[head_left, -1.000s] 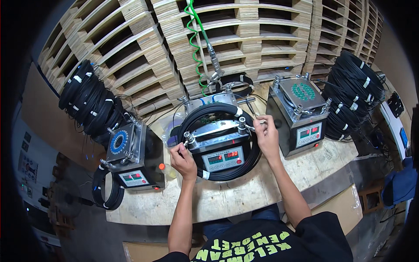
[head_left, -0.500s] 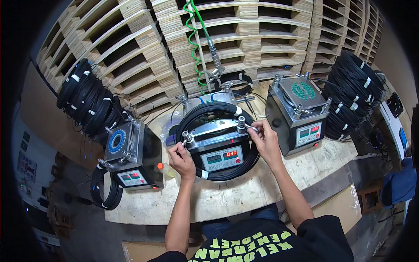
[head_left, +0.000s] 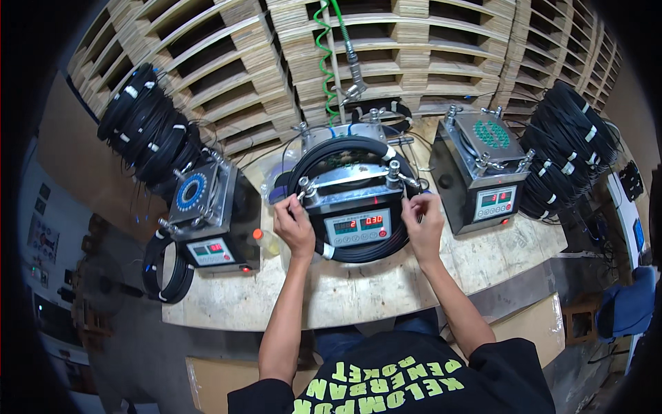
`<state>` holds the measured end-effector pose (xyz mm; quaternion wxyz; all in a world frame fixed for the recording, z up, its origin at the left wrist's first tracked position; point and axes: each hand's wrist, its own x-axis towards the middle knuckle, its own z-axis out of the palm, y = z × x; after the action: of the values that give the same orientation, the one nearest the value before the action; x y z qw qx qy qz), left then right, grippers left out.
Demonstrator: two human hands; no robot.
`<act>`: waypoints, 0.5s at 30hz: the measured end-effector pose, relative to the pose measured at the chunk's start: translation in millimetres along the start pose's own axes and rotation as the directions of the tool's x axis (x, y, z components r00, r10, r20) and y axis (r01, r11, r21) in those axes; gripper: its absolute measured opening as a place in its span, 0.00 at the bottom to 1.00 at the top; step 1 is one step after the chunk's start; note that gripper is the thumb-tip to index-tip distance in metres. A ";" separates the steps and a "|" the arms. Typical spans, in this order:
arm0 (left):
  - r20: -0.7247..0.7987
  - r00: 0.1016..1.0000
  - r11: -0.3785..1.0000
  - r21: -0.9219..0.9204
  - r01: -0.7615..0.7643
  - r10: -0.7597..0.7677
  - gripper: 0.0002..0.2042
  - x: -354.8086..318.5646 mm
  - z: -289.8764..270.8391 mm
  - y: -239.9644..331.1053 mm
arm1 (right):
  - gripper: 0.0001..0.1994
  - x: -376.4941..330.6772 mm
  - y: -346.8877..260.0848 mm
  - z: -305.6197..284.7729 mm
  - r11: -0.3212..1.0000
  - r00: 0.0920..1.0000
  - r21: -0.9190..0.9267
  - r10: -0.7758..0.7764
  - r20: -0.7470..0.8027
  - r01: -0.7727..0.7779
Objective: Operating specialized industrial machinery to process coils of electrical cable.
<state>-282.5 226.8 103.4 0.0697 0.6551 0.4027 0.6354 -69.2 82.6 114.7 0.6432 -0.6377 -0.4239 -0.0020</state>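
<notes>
A polishing-type machine (head_left: pixel 357 231) with a metal top plate and a lit red display stands before me. A thick coil of black cable (head_left: pixel 345 146), bound with white tape, is looped around it. My left hand (head_left: pixel 295 226) has its fingers closed at the small lever of the left clamp post (head_left: pixel 307 188). On the other side, my right hand (head_left: pixel 423 219) is curled just below the right clamp post (head_left: pixel 393 174), beside the coil. Its fingertips are slightly blurred, and what they hold, if anything, cannot be made out.
Similar machines stand at the left (head_left: pixel 207 224) and right (head_left: pixel 479 179), with another behind. Stacks of black cable coils (head_left: pixel 148 131) rise on both sides. A small orange-capped bottle (head_left: pixel 265 241) is near my left hand. A green air hose (head_left: pixel 352 62) hangs before wooden pallets (head_left: pixel 455 62).
The view has shifted. My right hand has moved down from the right clamp lever, while my left hand stays at the left one. A red digit now lights on the display's left side.
</notes>
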 end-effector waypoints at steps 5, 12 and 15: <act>0.027 0.999 0.999 -0.014 0.030 -0.030 0.09 2.0 -1.2 -1.8 | 0.12 -28.5 -5.4 0.8 0.724 0.780 -0.410 -0.279 0.560 0.554; 0.013 1.000 1.000 -0.012 0.019 -0.018 0.10 -0.7 -0.4 -4.1 | 0.13 -31.7 -9.1 12.7 0.620 0.801 -0.565 -0.185 0.569 0.544; -0.004 1.000 1.000 -0.012 0.006 -0.006 0.09 -1.8 -2.4 -4.0 | 0.14 -37.2 -10.3 18.6 0.593 0.826 -0.612 -0.174 0.536 0.522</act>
<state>-286.2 227.3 99.9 0.0750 0.6522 0.4009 0.6389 -108.7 76.0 99.5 0.2076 -0.7272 -0.6333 -0.1643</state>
